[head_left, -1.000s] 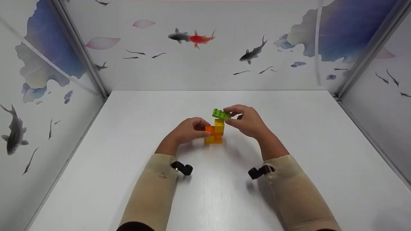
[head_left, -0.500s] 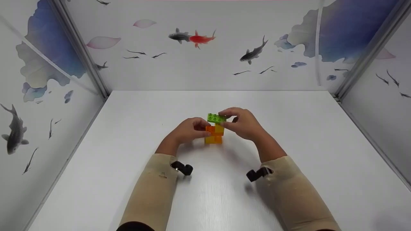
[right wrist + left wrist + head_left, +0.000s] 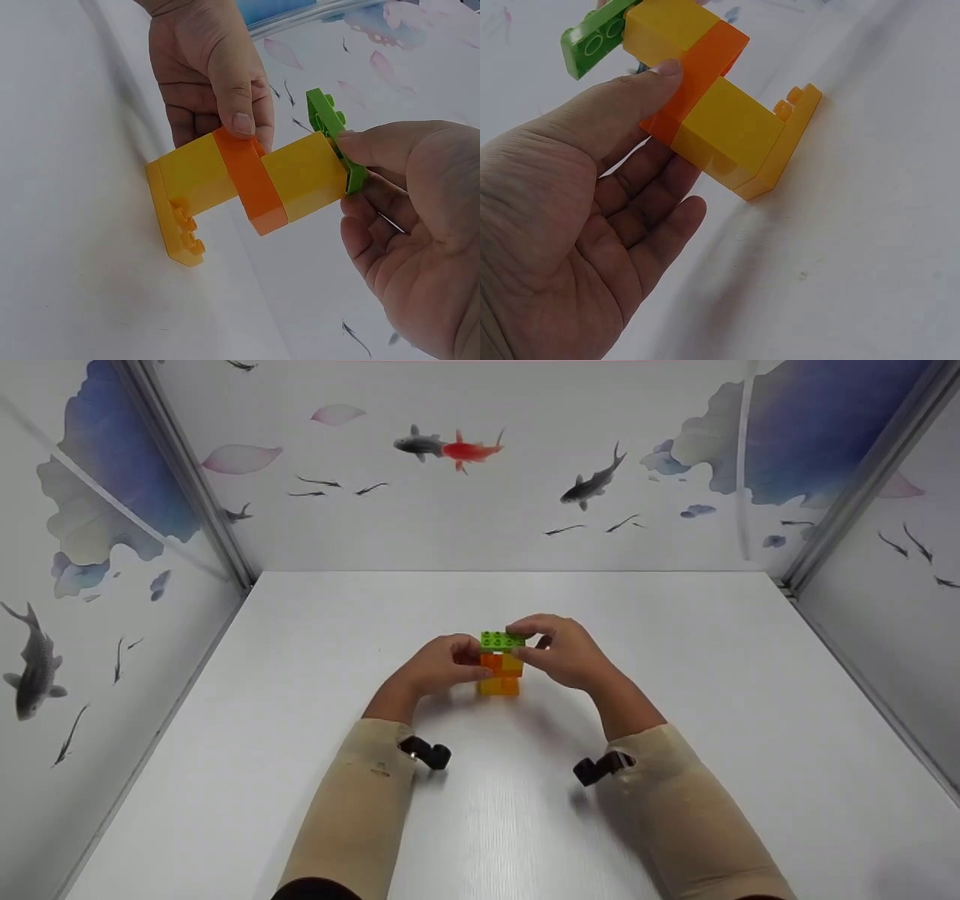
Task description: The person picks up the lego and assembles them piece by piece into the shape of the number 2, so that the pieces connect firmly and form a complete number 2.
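Observation:
A small stack of toy building bricks stands on the white table. At its foot lies a thin yellow-orange plate brick (image 3: 166,214), then a yellow brick (image 3: 196,174), an orange brick (image 3: 251,184) and an upper yellow brick (image 3: 309,178). My left hand (image 3: 439,666) holds the orange brick between thumb and fingers. Between thumb and fingers of my right hand (image 3: 568,652) is a flat green brick (image 3: 498,642), pinched by its right end. The green brick sits at the stack's top, overhanging to the left; whether it is fully seated I cannot tell.
The white table (image 3: 480,825) is bounded by a back wall (image 3: 480,532) and side walls printed with fish and petals. A black camera mount sits on each wrist, over beige sleeves (image 3: 349,810).
My right hand has brought the green brick left and down onto the stack's top, turning it level. The left hand stays in place on the orange brick.

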A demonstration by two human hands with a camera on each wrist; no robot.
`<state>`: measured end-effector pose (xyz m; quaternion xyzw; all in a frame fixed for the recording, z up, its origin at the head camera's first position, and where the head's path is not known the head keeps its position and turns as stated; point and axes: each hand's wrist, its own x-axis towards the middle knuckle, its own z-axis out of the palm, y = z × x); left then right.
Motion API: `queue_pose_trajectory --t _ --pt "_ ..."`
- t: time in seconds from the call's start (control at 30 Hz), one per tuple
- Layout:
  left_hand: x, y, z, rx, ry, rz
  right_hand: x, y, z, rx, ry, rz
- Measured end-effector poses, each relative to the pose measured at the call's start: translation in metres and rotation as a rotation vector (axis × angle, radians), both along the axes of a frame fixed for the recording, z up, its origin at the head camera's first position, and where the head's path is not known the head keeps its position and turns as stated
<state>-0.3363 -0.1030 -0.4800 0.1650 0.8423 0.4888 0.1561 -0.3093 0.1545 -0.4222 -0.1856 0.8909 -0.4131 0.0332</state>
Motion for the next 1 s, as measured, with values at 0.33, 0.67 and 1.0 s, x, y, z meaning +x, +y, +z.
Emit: queue_pose_trajectory --t 0.33,0.67,1.0 --pt "0.0003 0.0004 0.0003 -0.001 -0.004 0.004 -0.0029 0.0024 -0.0044 -0.028 0.034 0.028" --pt "0.0005 0.0015 0.0008 -0.019 -0.014 0.022 -0.0011 0.0 -0.0042 -0.012 0.02 0.005" --pt "0.0002 0.0015 0.0012 -0.021 -0.004 0.016 -0.0016 0.0006 -0.0017 0.004 -0.03 0.0"
